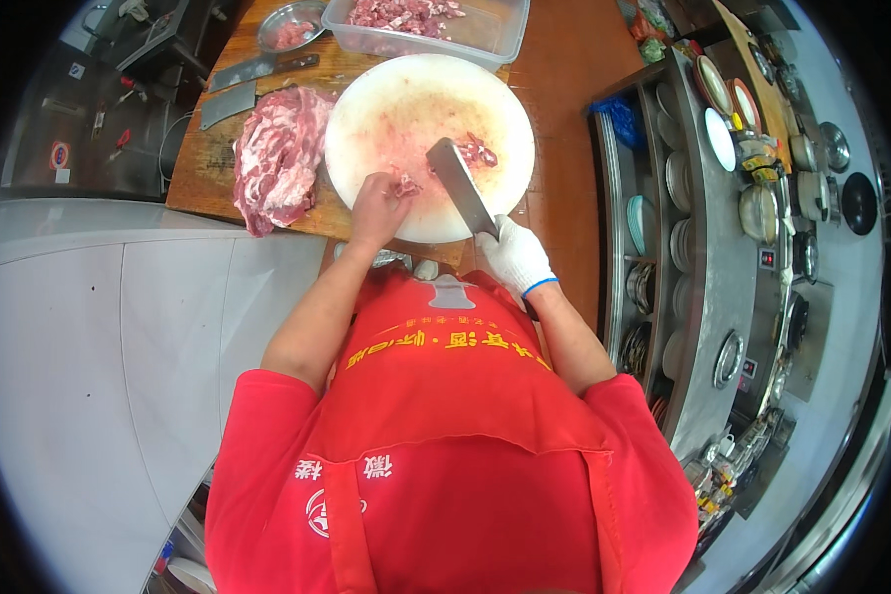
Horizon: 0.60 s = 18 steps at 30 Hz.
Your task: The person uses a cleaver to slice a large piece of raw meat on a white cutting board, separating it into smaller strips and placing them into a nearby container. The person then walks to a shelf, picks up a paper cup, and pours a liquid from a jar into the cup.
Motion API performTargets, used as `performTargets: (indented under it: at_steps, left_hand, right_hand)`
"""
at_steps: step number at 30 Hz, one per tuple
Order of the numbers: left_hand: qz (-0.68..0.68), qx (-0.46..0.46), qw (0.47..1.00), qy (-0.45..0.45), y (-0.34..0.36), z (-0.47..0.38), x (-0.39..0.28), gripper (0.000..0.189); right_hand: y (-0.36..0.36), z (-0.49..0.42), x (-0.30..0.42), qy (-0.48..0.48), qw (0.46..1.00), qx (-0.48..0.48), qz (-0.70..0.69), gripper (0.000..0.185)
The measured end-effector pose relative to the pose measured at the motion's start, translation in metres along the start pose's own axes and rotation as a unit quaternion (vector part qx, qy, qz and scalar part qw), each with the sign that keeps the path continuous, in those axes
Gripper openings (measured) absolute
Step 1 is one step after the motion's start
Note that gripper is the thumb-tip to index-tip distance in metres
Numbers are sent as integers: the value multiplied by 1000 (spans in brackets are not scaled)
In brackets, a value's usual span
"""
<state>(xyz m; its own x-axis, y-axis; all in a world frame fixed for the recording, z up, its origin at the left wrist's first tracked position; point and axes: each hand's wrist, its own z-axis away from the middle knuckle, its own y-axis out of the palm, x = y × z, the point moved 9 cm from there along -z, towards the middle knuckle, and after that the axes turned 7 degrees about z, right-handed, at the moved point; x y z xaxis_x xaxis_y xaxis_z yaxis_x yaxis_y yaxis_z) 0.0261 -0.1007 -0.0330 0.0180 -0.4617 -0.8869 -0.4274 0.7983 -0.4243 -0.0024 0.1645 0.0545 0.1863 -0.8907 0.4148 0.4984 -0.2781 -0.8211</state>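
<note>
My right hand (516,254), in a white knit glove, grips a cleaver (464,189) whose broad blade lies over a round white cutting board (386,96). Just beyond the blade, cut meat pieces (478,151) rest on the board. My bare left hand (379,211) is at the board's near left part, its fingertips on a small piece of raw meat (407,185). Left of the board, a large slab of raw meat (282,160) sits on the wooden table (200,174).
Two more cleavers, one with a dark handle (297,64) and one with a bare blade (228,105), lie behind the slab. Farther back are a metal bowl (291,26) of meat and a plastic tub (423,46) of cut meat. Metal shelving (702,297) with plates stands at right.
</note>
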Motion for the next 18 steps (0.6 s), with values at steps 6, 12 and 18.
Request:
performTargets:
  at_steps: [6, 12, 18]
  left_hand:
    - [-91, 56, 994, 34, 2, 7, -4, 31]
    - [-97, 62, 993, -23, 5, 4, 8, 23]
    - [-46, 65, 994, -80, 6, 6, 19, 25]
  right_hand:
    - [8, 16, 14, -7, 999, 13, 32, 34]
    - [21, 16, -7, 20, 999, 27, 37, 36]
    - [2, 41, -18, 60, 998, 26, 10, 33]
